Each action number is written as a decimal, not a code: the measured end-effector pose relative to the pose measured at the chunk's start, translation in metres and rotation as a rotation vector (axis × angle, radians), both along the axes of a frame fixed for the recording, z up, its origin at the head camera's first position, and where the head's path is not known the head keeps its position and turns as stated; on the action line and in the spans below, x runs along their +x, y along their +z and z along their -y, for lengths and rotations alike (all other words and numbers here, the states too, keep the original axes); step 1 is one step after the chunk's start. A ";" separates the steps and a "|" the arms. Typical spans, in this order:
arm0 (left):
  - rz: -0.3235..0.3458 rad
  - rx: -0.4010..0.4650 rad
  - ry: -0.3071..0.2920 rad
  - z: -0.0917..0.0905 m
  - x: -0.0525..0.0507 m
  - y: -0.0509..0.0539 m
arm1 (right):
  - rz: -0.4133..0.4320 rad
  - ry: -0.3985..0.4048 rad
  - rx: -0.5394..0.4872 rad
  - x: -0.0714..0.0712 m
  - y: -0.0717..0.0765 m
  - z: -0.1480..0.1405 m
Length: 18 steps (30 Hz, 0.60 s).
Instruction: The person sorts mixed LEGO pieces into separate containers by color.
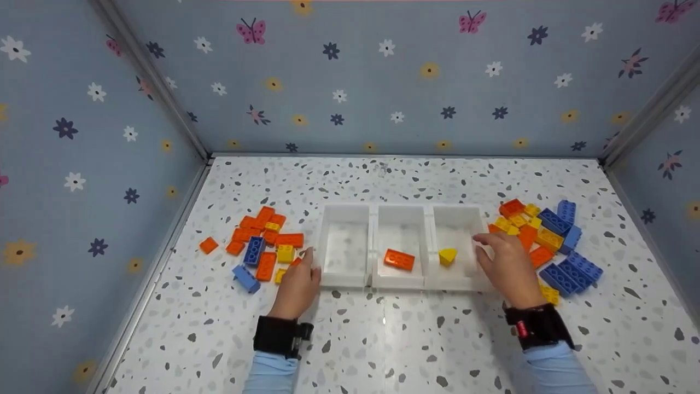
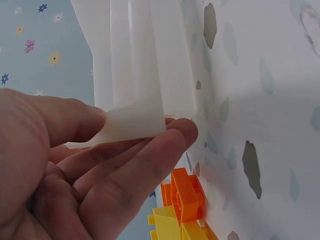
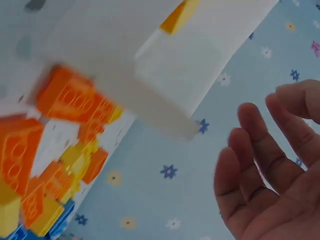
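Note:
A white three-compartment tray (image 1: 345, 280) stands in the middle of the table. My left hand (image 1: 298, 284) grips its left end; in the left wrist view the thumb (image 2: 80, 120) lies on one side of the wall and the fingers on the other. Over the tray's right end is my right hand (image 1: 508, 268), its fingers relaxed and apart from the wall in the right wrist view, holding nothing. An orange toy brick (image 1: 399, 260) lies in the middle compartment. The right compartment holds a yellow, roughly triangular brick (image 1: 447, 256). Nothing lies in the left compartment.
To the left is a loose pile of orange, yellow and blue bricks (image 1: 266, 266), partly behind my left hand. Another mixed pile, with several blue bricks (image 1: 560, 279), spreads beyond my right hand. Flowered panels (image 1: 383, 82) border the speckled table (image 1: 383, 339) at the back and sides.

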<state>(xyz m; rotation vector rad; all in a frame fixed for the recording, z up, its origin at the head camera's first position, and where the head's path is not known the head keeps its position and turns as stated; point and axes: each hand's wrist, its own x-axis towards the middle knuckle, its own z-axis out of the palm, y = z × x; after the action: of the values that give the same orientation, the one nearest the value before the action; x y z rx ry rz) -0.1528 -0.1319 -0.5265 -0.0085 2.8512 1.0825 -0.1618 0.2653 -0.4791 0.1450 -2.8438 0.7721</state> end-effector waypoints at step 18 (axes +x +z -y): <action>0.018 0.024 0.002 0.000 0.001 0.000 | 0.379 -0.118 0.011 0.037 -0.029 -0.089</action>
<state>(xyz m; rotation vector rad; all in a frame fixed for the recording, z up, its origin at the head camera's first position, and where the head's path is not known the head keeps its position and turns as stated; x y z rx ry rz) -0.1522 -0.1322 -0.5269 -0.0200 2.8224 1.1113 -0.1251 0.3546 -0.5084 -0.1865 -3.1719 0.8368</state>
